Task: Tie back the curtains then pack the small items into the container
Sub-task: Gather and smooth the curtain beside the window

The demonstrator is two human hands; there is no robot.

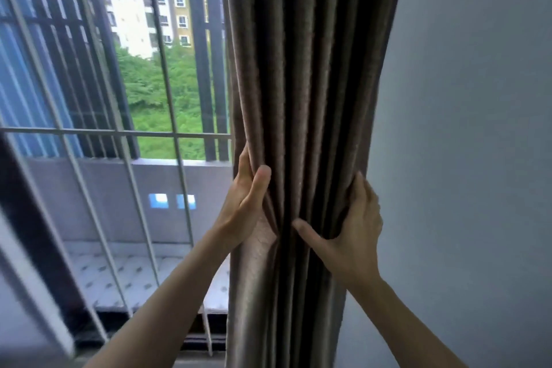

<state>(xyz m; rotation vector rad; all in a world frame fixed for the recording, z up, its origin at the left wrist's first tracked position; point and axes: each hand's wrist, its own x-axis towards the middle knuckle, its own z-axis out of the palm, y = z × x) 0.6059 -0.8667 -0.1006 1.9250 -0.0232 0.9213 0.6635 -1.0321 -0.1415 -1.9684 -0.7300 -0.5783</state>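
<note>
A brown pleated curtain (pixel 304 84) hangs gathered in the middle of the head view, pinched narrow at hand height. My left hand (pixel 245 203) grips its left edge, thumb on the front folds and fingers behind the cloth. My right hand (pixel 349 233) grips the right side, thumb spread across the front pleats and fingers wrapped round the back. Together the two hands squeeze the bundle between them. No tie-back, small items or container show in this view.
A window with white metal bars (pixel 119 133) fills the left side, with a balcony, trees and buildings beyond it. A plain grey wall (pixel 463 143) stands directly right of the curtain.
</note>
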